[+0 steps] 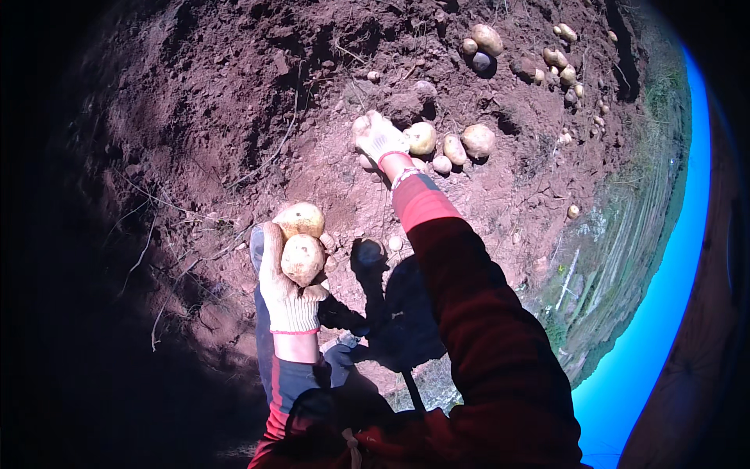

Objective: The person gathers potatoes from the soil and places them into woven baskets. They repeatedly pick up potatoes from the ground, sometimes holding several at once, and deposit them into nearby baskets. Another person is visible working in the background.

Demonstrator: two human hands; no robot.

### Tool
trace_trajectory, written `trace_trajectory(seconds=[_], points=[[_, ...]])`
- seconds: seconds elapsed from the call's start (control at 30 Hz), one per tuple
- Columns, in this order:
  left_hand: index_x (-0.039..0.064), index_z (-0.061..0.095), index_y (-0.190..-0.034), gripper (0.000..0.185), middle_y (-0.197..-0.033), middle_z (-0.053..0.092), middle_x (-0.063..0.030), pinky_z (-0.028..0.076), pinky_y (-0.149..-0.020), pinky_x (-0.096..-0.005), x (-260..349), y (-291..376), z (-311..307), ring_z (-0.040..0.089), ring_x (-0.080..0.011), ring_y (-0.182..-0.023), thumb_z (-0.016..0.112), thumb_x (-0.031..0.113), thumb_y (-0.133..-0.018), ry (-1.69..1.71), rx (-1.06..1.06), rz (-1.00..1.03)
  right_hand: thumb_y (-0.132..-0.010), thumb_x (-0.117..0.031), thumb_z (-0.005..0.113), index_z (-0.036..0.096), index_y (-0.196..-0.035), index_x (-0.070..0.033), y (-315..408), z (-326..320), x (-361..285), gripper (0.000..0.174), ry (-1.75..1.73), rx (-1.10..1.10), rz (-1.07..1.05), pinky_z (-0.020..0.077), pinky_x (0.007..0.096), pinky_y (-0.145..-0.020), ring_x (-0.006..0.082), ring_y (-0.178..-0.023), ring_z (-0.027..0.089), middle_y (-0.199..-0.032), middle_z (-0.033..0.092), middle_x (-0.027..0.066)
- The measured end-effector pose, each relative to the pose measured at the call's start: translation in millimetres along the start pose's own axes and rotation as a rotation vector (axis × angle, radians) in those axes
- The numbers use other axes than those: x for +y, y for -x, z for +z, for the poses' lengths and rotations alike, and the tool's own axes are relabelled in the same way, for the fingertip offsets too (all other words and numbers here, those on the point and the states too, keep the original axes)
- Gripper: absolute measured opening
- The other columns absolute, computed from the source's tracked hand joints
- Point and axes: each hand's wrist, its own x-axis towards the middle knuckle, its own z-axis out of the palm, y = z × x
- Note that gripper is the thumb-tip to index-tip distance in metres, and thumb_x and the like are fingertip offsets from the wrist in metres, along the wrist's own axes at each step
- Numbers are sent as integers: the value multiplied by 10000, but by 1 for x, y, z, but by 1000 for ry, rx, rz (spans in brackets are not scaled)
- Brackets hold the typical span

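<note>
In a white knitted work glove with a pink cuff edge, my left hand (281, 281) cradles two large pale potatoes, one (302, 260) nearer my wrist and another (300, 219) just beyond it. My right hand (378, 136), gloved the same way, reaches forward and down to the reddish soil. Its fingers are curled, and whatever lies under them is hidden. Right beside that glove sits a round potato (420, 138). An oval potato (454, 149), a larger one (479, 140) and a small one (442, 164) lie a little farther right.
Loose reddish soil (234, 105) with clods and dry stems (275, 155) spreads all around. Farther right, a potato group (487, 40) and several scattered potatoes (555, 57) lie on the ground. A small potato (573, 211) is near the grassy slope (592, 281). My shadow (404, 311) falls below.
</note>
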Motion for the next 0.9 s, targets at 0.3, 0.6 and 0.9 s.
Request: trace_trajectory(seconds=[0.3, 0.6, 0.9], points=[[115, 636, -1166, 502, -944, 703, -134, 518, -379, -292, -4, 0, -3, 677, -265, -628, 585, 565, -948, 10, 88, 62, -872, -335, 725, 476, -1382, -37, 73, -59, 12, 641, -1614, -735, -260, 570, 361, -726, 280, -977, 657, -1151, 620, 180], [121, 657, -1112, 534, -848, 695, -161, 434, -280, -265, -16, 14, -8, 660, -265, -536, 565, 616, -935, -14, 34, -22, -735, -852, 578, 427, -1458, -98, 166, -60, -10, 1056, -2030, -1015, -176, 546, 419, -628, 271, -785, 668, -1038, 660, 150], [98, 648, -1136, 543, -858, 698, -166, 487, -319, -276, -32, 8, -16, 664, -289, -544, 585, 597, -932, 59, -14, -51, -747, -162, 824, 309, -1518, -18, 207, -86, -8, 939, -732, -188, -431, 416, 358, -1089, 213, -1301, 506, -1448, 485, 136]])
